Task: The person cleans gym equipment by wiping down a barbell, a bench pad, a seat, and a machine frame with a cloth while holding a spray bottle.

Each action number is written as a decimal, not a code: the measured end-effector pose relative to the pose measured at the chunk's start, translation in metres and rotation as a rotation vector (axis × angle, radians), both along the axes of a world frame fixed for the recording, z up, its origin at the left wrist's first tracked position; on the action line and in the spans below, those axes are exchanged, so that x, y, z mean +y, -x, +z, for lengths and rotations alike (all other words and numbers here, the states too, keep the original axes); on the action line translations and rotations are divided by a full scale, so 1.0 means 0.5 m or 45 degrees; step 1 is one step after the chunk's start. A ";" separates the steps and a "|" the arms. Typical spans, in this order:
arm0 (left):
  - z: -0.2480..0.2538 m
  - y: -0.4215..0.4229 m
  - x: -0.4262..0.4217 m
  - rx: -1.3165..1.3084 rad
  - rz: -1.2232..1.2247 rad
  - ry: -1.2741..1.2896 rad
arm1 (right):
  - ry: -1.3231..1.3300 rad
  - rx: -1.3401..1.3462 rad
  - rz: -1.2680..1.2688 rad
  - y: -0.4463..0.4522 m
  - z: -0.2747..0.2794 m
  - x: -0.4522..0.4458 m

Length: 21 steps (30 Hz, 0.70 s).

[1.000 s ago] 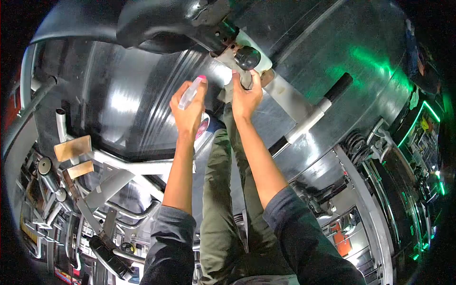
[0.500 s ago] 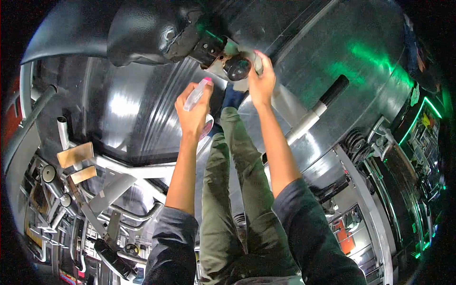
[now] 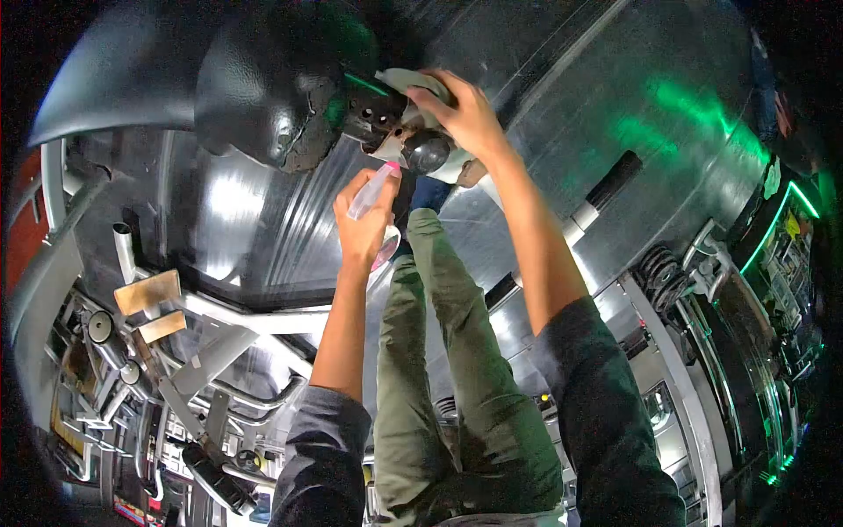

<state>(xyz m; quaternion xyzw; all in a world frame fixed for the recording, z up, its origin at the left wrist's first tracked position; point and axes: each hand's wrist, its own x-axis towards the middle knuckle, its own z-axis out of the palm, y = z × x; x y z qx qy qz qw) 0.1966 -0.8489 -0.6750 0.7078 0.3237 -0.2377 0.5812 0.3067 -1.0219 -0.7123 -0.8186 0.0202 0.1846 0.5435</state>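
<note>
My left hand (image 3: 358,224) is closed around a spray bottle (image 3: 373,195) with a translucent white head and a pink nozzle tip. The nozzle points up at a black round knob (image 3: 428,153) on the gym machine. My right hand (image 3: 465,116) grips a pale grey-green cloth (image 3: 420,85), fingers curled over it. That cloth touches the machine's frame just above the knob, beside a black metal bracket with holes (image 3: 373,116). Left of the bracket is a black padded cushion (image 3: 263,97) with a torn, worn edge.
A bar with a black grip (image 3: 615,179) sticks out at the right. Silver machine frames (image 3: 237,312) and wooden-looking blocks (image 3: 149,292) stand at the lower left. Stacked black weight plates (image 3: 663,268) are at the right. My legs (image 3: 452,299) extend below my hands.
My right hand has moved from beside the knob up and left, bringing the cloth onto the frame above it. My left hand with the spray bottle has shifted slightly right and down.
</note>
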 end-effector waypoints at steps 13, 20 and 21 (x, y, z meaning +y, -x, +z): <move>-0.011 0.007 -0.002 -0.005 -0.061 0.127 | 0.384 -0.165 -0.312 0.229 -0.020 0.023; 0.008 0.010 0.015 -0.029 -0.040 0.175 | 0.496 0.113 -0.778 0.316 -0.059 0.054; 0.007 0.013 0.019 -0.045 -0.083 0.177 | 0.473 0.135 -0.798 0.304 -0.050 0.065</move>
